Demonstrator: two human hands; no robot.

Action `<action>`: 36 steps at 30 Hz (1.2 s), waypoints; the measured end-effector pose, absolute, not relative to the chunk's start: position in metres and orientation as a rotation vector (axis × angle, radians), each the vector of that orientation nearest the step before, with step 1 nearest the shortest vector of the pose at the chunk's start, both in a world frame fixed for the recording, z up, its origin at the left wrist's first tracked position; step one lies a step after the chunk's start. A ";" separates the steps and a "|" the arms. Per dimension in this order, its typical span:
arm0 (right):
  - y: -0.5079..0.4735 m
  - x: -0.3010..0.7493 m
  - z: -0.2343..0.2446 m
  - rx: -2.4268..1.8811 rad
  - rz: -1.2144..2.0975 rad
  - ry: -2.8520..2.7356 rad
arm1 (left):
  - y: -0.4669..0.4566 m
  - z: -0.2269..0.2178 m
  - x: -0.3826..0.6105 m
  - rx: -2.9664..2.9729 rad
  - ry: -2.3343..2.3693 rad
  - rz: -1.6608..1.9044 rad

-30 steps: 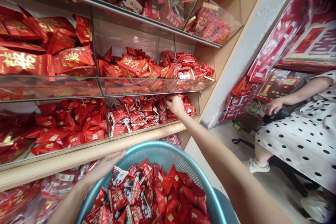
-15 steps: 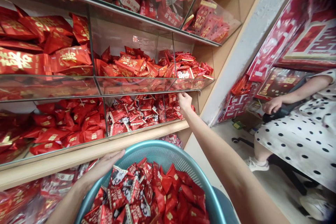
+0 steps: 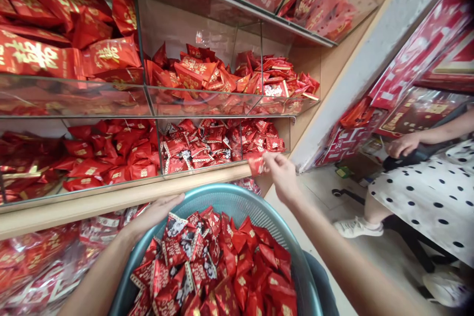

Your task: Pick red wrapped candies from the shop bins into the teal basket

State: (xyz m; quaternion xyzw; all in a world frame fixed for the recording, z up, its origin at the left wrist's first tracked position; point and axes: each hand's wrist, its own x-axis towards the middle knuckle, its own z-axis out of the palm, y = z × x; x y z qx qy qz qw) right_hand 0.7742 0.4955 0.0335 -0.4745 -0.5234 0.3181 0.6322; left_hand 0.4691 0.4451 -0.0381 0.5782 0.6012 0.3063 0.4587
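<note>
My right hand pinches a small red candy packet just in front of the lower shelf's edge, above the far side of the basket. Below it is a teal plastic basket with a perforated wall, heaped with red candy packets; some on the left have black-and-white pictures. My left hand holds the basket's rim at its far left, fingers close together; their tips rest near the rim. Behind my right hand, the lower shelf's right compartment holds similar red packets.
Clear-fronted shelf compartments rise ahead, filled with red packets. A wooden ledge runs along the front, with bagged goods beneath. At right sits a person in a polka-dot garment, near hanging red decorations.
My right hand has come out of the lower right compartment toward the basket, with a red packet now in its fingers. My left hand stays at the rim. The view has tilted downward.
</note>
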 end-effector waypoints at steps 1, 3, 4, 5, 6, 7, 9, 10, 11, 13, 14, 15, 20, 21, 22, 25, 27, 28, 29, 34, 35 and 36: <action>0.482 0.768 0.022 -1.112 0.790 -1.256 | 0.446 -0.039 0.469 1.426 1.475 0.753; 0.464 0.753 -0.001 -1.130 0.950 -1.389 | 0.446 -0.040 0.468 1.426 1.463 0.746; 0.459 0.745 -0.012 -1.135 0.998 -1.463 | 0.446 -0.041 0.468 1.424 1.463 0.739; 0.457 0.738 -0.022 -1.141 1.043 -1.528 | 0.445 -0.041 0.468 1.419 1.474 0.733; 0.457 0.731 -0.030 -1.152 1.073 -1.579 | 0.445 -0.040 0.468 1.415 1.487 0.727; 0.458 0.726 -0.036 -1.167 1.087 -1.616 | 0.444 -0.040 0.467 1.412 1.498 0.724; 0.461 0.718 -0.043 -1.204 1.080 -1.644 | 0.444 -0.041 0.466 1.413 1.492 0.721; 0.461 0.715 -0.045 -1.223 1.067 -1.641 | 0.444 -0.041 0.466 1.417 1.477 0.722; 0.462 0.713 -0.045 -1.239 1.059 -1.633 | 0.444 -0.042 0.466 1.422 1.459 0.724; 0.460 0.709 -0.046 -1.268 1.089 -1.601 | 0.445 -0.043 0.465 1.428 1.432 0.730; 0.458 0.708 -0.047 -1.285 1.131 -1.570 | 0.445 -0.043 0.465 1.430 1.425 0.733; 0.456 0.706 -0.048 -1.303 1.185 -1.526 | 0.446 -0.043 0.465 1.431 1.422 0.739; 0.454 0.699 -0.056 -1.397 1.391 -1.218 | 0.444 -0.038 0.469 1.410 1.459 0.783; 0.454 0.698 -0.058 -1.403 1.400 -1.170 | 0.444 -0.036 0.470 1.402 1.458 0.789; 0.454 0.698 -0.059 -1.402 1.402 -1.132 | 0.443 -0.035 0.471 1.395 1.453 0.793; 0.453 0.698 -0.060 -1.383 1.402 -1.074 | 0.442 -0.034 0.471 1.386 1.469 0.799; 0.451 0.700 -0.056 -1.381 1.388 -1.086 | 0.443 -0.036 0.469 1.395 1.509 0.803; 0.451 0.702 -0.053 -1.382 1.372 -1.120 | 0.444 -0.036 0.468 1.408 1.522 0.799; 0.452 0.706 -0.048 -1.377 1.341 -1.176 | 0.444 -0.037 0.468 1.420 1.531 0.795; 0.474 0.744 -0.007 -1.258 0.720 -1.578 | 0.444 -0.034 0.469 1.446 1.521 0.789; 0.481 0.755 0.002 -1.264 0.525 -1.619 | 0.444 -0.033 0.469 1.444 1.531 0.794; 0.489 0.766 0.011 -1.290 0.325 -1.653 | 0.444 -0.032 0.470 1.441 1.542 0.797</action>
